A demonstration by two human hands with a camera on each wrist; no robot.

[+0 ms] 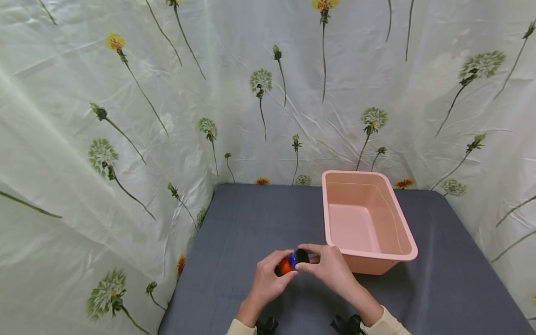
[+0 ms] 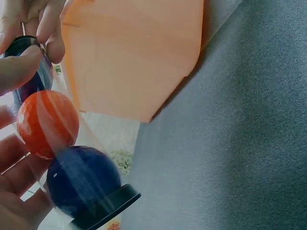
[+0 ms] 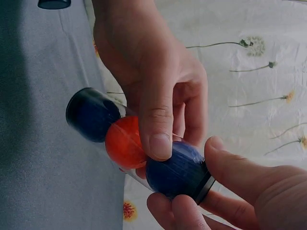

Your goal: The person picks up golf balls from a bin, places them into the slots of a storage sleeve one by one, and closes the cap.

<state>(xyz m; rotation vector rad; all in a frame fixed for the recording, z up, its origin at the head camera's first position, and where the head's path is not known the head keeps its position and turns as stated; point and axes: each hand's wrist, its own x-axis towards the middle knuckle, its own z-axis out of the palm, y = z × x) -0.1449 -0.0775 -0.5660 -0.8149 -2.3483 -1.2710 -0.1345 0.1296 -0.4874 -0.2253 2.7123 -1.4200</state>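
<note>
A clear tube with black end caps holds an orange ball (image 3: 125, 142) between two dark blue balls (image 3: 175, 167). My left hand (image 1: 270, 274) grips the tube around its middle, its thumb lying along the side in the right wrist view. At the other end, my right hand (image 1: 332, 267) holds the black cap (image 3: 205, 188) between thumb and fingers. The far cap (image 2: 108, 208) sticks out past the left hand, tilted downward in the left wrist view. Both hands hold the tube above the table, just in front of the pink basin (image 1: 370, 255).
The pink basin stands on the grey-covered table (image 1: 251, 218), right of centre toward the back. A curtain (image 1: 234, 93) printed with dandelions hangs behind the table and along its sides. Black wrist straps (image 1: 348, 324) show below the hands.
</note>
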